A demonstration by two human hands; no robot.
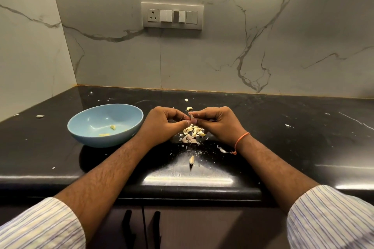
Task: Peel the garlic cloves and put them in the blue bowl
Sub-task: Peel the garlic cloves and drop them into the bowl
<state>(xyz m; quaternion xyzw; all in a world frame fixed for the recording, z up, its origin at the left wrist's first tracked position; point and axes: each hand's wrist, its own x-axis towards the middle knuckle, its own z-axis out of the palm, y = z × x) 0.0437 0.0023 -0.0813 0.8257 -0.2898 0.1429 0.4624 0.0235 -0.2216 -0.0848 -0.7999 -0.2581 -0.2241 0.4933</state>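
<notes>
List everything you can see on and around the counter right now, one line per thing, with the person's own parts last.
blue bowl: one, light blue, on the counter left of the hands, a few pale yellow bits inside.
garlic clove: one, mostly hidden, pinched between both hands.
garlic pile: one heap of cloves and skins, cream and purplish, below the hands.
stray clove: one, whitish, far left of the counter.
counter: one, black, flecked with skin scraps.
switch panel: one, grey-white, on the marble wall.
left hand: curled, fingertips on the clove.
right hand: curled, fingertips on the clove, orange thread at the wrist.
</notes>
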